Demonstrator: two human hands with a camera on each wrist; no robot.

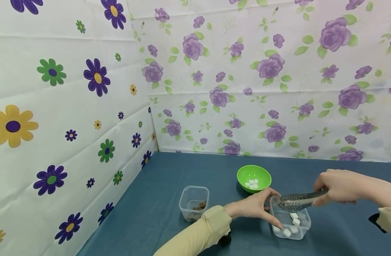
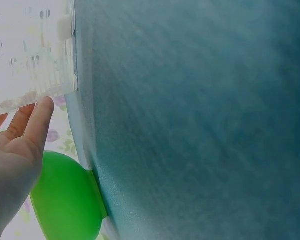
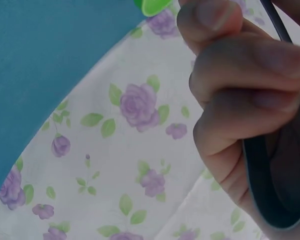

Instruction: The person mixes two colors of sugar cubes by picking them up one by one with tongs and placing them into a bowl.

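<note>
My right hand point(image 1: 340, 186) grips metal tongs point(image 1: 297, 202), fingers curled round their handle in the right wrist view. The tongs' perforated ends hang over a clear plastic container point(image 1: 305, 224) on the right, above several small white cubes point(image 1: 296, 222). My left hand point(image 1: 253, 206) holds that container by its left side, thumb toward the front and fingers at the back. From the left wrist, the fingertips point(image 2: 46, 103) show against the container's wall. Just behind the left hand stands a green bowl point(image 1: 265, 174) with several white cubes inside.
Another clear plastic container point(image 1: 185, 202), holding brown pieces point(image 1: 200, 205), stands left of the left forearm. All stand on a dark blue tabletop point(image 1: 169, 177). Flower-printed sheets point(image 1: 195, 92) hang along the back and left side.
</note>
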